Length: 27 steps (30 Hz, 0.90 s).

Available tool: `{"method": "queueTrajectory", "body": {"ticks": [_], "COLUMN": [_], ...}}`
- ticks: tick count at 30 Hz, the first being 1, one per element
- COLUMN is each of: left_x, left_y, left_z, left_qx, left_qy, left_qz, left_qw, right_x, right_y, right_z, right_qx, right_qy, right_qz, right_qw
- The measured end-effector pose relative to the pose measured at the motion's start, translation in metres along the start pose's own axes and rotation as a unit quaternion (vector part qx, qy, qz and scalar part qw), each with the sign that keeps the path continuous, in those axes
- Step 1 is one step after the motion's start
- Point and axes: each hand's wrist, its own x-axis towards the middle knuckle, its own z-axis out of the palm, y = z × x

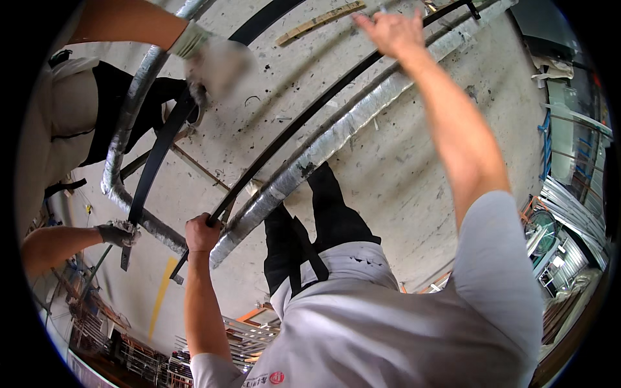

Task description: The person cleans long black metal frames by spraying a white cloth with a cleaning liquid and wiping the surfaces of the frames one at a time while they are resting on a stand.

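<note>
A long, thin black bar [310,107] runs slantwise from lower left to upper right in front of me. My left hand [202,233] is wrapped round it near its lower end. Over its far part lies my right hand [392,33], fingers stretched out and spread; whether the palm touches the bar is hidden. Just beneath the bar, on my side, is a padded rail [284,180] wrapped in silvery film. Opposite me a co-worker's gloved hand [119,233] grips the end of a wider black strip [157,152]. The co-worker's other gloved hand [220,64] is blurred by motion.
A second film-wrapped rail [127,119] bends along the co-worker's side. On the speckled concrete floor lies a wooden strip [320,22]. Metal profiles [572,216] and a green round fan [542,231] stand at the right. Racks of bars [242,339] are at lower left.
</note>
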Motion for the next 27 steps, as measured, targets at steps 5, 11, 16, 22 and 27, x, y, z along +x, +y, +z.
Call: {"method": "queueTrajectory", "body": {"ticks": [5, 11, 16, 22, 27], "left_x": [0.002, 0.003, 0.002, -0.002, -0.001], "left_y": [0.003, -0.002, -0.001, -0.011, -0.011], "left_z": [0.000, 0.002, -0.001, 0.007, 0.008], "left_qx": [0.022, 0.040, 0.034, 0.032, 0.023], "left_qy": [-0.008, -0.011, -0.018, 0.005, 0.028], "left_qz": [-0.018, -0.036, -0.026, 0.008, 0.022], "left_qw": [1.000, 0.998, 0.999, 0.999, 0.999], "right_x": [-0.089, -0.100, -0.039, 0.032, 0.086], "right_y": [-0.137, -0.131, -0.047, 0.056, 0.134], "right_z": [-0.011, -0.006, -0.007, -0.020, -0.015], "right_qx": [-0.013, 0.035, 0.001, 0.026, 0.009], "right_qy": [-0.137, -0.142, -0.120, -0.109, -0.007], "right_qz": [-0.149, -0.232, -0.159, -0.040, 0.060], "right_qw": [0.979, 0.962, 0.980, 0.993, 0.998]}}
